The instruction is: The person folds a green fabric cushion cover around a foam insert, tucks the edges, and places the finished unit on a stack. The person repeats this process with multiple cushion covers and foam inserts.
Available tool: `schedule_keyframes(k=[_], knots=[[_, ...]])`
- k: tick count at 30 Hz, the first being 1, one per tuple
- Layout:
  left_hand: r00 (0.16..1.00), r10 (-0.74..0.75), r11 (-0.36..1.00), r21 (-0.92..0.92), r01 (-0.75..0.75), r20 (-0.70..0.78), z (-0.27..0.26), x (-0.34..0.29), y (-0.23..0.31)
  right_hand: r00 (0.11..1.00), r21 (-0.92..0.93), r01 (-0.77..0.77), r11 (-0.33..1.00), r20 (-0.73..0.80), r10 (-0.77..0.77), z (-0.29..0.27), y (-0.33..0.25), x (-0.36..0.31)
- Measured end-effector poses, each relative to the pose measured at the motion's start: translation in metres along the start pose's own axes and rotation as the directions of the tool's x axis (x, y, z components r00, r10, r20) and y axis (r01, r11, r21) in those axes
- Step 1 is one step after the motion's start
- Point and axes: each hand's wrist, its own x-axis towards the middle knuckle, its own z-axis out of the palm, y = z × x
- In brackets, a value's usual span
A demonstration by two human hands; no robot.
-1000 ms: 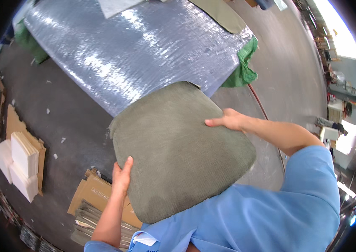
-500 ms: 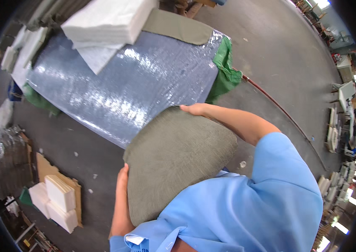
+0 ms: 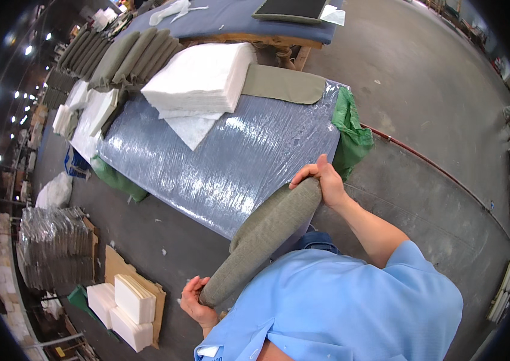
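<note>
A grey-green seat cushion (image 3: 273, 240) stands on its edge in front of my body, slanting from lower left to upper right. My left hand (image 3: 199, 304) grips its lower left end, with the fingertips showing past the fabric. At the upper right end my right hand (image 3: 326, 182) holds the cushion, fingers over the top edge and thumb raised. Just beyond it lies the table (image 3: 207, 162), its top wrapped in shiny clear plastic over blue-grey. White padding sheets (image 3: 200, 78) are stacked at its far side, beside a flat olive fabric piece (image 3: 284, 84).
Green plastic (image 3: 351, 129) hangs off the table's right corner. More grey-green cushions (image 3: 131, 57) stand in a row at the far left. White foam blocks (image 3: 134, 301) sit on cardboard on the floor at lower left. A reddish hose (image 3: 423, 157) runs across the floor at right.
The cushion has turned from showing its broad face to standing on edge. My right hand has moved right and down, my left lower. The view now takes in more of the far side.
</note>
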Motion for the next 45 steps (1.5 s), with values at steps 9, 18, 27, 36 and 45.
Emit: schedule_keyframes(k=[9,18,27,36,45], knots=[[0.973,0.098,0.903,0.392,-0.175,0.21,0.0,0.076,0.02,0.937,-0.154,0.286,0.946,-0.16,-0.31,0.029,0.025,-0.012],[0.5,0.162,0.473,0.378,-0.796,0.851,0.178,0.089,0.098,0.734,-0.662,0.58,0.475,0.171,-0.657,0.029,0.004,-0.014],[0.431,0.001,0.53,0.365,-0.765,0.902,0.251,0.09,0.11,0.673,-0.667,0.638,0.385,0.24,-0.699,0.014,0.013,0.002],[0.378,-0.282,0.622,0.468,-0.628,0.882,0.271,0.088,0.109,0.751,-0.632,0.567,0.528,0.135,-0.646,0.004,0.013,-0.01],[0.246,-0.511,0.694,0.564,-0.447,0.824,0.278,0.088,0.109,0.832,-0.458,0.476,0.751,-0.042,-0.553,0.003,0.017,-0.031]])
